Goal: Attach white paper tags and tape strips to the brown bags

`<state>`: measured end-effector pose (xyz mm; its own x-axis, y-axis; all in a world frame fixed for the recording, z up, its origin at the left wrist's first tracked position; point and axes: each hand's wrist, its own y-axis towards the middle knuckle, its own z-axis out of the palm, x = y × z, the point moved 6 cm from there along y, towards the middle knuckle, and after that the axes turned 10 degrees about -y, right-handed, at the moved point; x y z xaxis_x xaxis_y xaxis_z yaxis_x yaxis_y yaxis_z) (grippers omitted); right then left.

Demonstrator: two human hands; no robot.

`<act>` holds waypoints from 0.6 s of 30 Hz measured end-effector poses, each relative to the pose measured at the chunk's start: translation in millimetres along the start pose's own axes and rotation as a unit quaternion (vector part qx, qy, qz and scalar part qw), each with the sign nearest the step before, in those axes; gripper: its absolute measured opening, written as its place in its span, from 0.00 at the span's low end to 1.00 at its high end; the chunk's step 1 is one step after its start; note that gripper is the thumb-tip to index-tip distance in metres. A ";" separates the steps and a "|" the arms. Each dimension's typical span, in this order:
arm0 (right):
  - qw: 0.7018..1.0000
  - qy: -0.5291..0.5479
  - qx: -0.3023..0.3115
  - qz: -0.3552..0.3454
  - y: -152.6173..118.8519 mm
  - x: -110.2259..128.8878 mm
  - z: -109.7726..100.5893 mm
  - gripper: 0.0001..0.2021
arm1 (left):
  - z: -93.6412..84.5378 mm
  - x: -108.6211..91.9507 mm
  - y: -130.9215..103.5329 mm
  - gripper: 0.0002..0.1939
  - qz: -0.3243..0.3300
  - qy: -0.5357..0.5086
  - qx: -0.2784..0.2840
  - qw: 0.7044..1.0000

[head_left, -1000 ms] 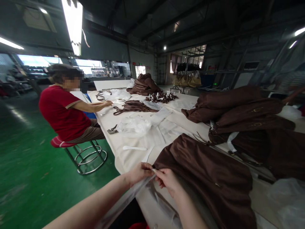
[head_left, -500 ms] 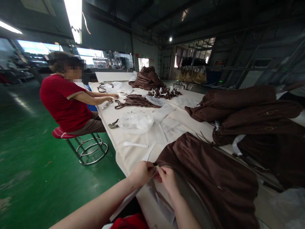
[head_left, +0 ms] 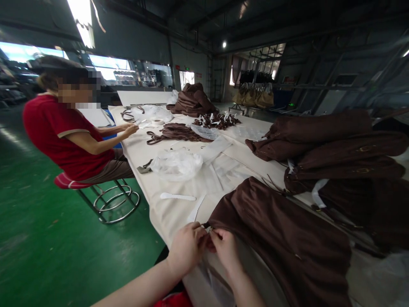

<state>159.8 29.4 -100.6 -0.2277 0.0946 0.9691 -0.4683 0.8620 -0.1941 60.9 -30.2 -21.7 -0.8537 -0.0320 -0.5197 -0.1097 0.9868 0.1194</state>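
Note:
A brown bag with a smooth, leather-like surface lies on the table in front of me, its near-left corner reaching my fingers. My left hand is closed in a pinch at that corner, around a small dark end of the bag. Close against it, my right hand pinches with thumb and forefinger a small pale bit that looks like plastic film. Translucent film hangs below both hands. My fingers partly hide what lies between them. Just beyond are two white toothed plastic strips.
Stacked brown bags stand on the right. Clear plastic bags, brown straps, a tape roll and a brown heap lie farther along the table. A co-worker in red sits on a stool at left.
My hands still pinch at the bag's corner; the left has turned slightly and its fingers have shifted. The co-worker's hands have come together and lifted. The view has swung a little right.

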 end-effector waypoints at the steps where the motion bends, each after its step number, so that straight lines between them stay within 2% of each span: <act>1: 1.000 0.009 -0.003 0.011 -0.7 0.1 -0.9 0.21 | 4.2 -3.2 -2.2 0.12 0.016 0.038 0.004 0.999; 6: 0.995 0.077 -0.011 0.057 -5.9 2.3 -3.9 0.22 | 29.9 -11.4 -16.7 0.12 0.111 0.165 0.029 0.980; 8: 0.996 0.078 -0.006 0.050 -6.4 3.8 -3.5 0.22 | 32.6 -12.4 -22.0 0.12 0.139 0.166 0.029 0.976; 10: 0.998 0.061 -0.003 0.028 -5.7 6.3 -3.6 0.21 | 26.3 -11.5 -23.1 0.13 0.138 0.113 0.022 0.984; 13: 0.998 0.064 -0.010 0.012 -4.6 9.5 -6.2 0.21 | 2.3 -1.9 -13.6 0.14 0.059 -0.088 -0.016 0.994; 15: 0.996 0.083 -0.018 0.008 -4.6 12.5 -8.4 0.20 | -9.3 9.9 -3.1 0.17 -0.032 -0.240 -0.026 0.970; 18: 0.994 0.105 -0.029 -0.002 -6.2 17.3 -10.9 0.18 | -5.4 14.7 9.3 0.21 -0.117 -0.354 0.051 0.926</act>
<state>168.0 31.2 -81.0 -0.0397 0.1883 0.9813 -0.4171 0.8893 -0.1875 44.6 -22.4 -23.7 -0.2604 -0.1705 -0.9503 -0.1706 0.9769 -0.1285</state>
